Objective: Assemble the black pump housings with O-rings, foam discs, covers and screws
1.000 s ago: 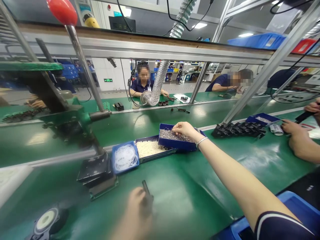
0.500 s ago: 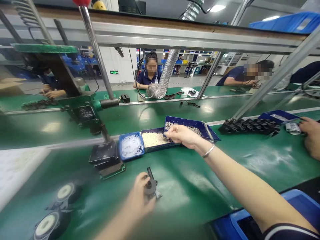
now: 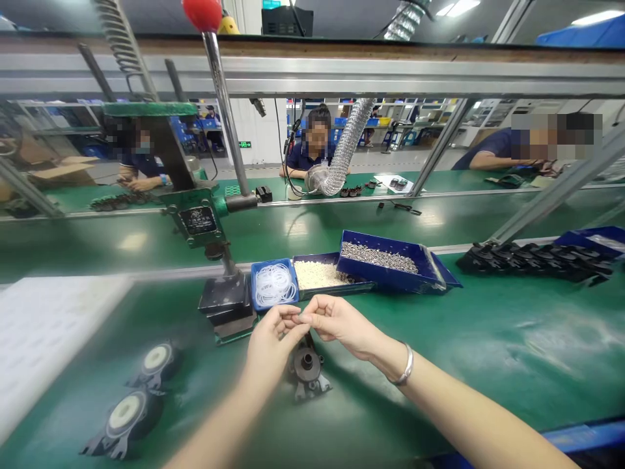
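My left hand (image 3: 273, 342) and my right hand (image 3: 344, 326) meet fingertip to fingertip above the bench, both pinched. Whatever lies between the fingertips is too small to make out. Just below them a dark plastic housing (image 3: 307, 371) with a round hub rests on the green surface, its upper end partly hidden by my fingers. Beyond my hands stand a blue tray of clear rings (image 3: 274, 284), a tray of small cream pieces (image 3: 317, 275) and a tilted blue bin of small metal parts (image 3: 378, 257).
A hand press (image 3: 227, 299) with a red-knobbed lever stands left of the trays. Two dark parts with pale round discs (image 3: 124, 413) lie at the left, near a white sheet (image 3: 63, 326). Several black parts (image 3: 532, 260) line the right. Co-workers sit across the bench.
My right hand has come back from the bins to meet my left hand. The left hand has let go of the dark housing, which now lies on the bench. The view has shifted.
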The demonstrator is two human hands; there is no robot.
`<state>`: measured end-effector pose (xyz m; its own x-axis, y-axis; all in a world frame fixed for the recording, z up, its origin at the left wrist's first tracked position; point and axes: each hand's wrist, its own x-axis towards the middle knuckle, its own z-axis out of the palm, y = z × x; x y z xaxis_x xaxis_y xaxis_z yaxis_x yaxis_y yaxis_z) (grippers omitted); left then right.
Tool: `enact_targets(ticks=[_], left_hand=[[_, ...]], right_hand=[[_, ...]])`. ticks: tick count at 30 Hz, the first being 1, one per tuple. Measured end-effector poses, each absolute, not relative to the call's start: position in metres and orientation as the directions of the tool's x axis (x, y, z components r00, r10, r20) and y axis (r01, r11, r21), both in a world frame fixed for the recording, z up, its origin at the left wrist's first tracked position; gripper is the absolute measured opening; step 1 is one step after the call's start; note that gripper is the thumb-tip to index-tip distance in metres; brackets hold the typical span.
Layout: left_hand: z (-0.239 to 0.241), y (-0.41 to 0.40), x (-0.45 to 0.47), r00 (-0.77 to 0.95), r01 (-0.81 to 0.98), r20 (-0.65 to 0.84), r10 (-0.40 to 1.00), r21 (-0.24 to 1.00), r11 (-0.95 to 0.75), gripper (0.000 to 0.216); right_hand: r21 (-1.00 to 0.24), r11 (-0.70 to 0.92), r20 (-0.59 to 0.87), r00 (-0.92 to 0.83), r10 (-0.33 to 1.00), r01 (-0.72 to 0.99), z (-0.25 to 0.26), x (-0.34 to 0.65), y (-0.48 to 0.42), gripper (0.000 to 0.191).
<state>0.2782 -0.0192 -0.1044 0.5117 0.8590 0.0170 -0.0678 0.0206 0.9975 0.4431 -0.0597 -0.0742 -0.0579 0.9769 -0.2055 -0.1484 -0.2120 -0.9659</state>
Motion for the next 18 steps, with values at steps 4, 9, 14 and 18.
enact_targets(ticks=[4,9,14,18], left_hand=[[-0.098,-0.014,0.279,0.538,-0.084,0.019,0.843,0.996,0.032,0.028],[-0.099,-0.014,0.277,0.557,-0.124,-0.051,0.829,0.982,0.144,0.033],[-0.110,-0.016,0.255,0.460,0.041,-0.057,0.886,0.998,0.043,0.024],[-0.127,-0.029,0.233,0.465,0.295,-0.056,0.884,0.951,-0.095,0.020]], right_hand=[[-0.979,-0.183,-0.182,-0.016,0.983,-0.096,-0.074,0.440,-0.061,0.044],[-0.975,-0.200,-0.196,-0.050,0.979,-0.097,-0.077,0.439,-0.062,0.044],[-0.911,-0.220,-0.233,-0.006,0.973,-0.348,-0.086,0.454,-0.065,0.044],[-0.849,-0.314,-0.341,-0.014,0.940,-0.425,-0.100,0.471,-0.070,0.044]])
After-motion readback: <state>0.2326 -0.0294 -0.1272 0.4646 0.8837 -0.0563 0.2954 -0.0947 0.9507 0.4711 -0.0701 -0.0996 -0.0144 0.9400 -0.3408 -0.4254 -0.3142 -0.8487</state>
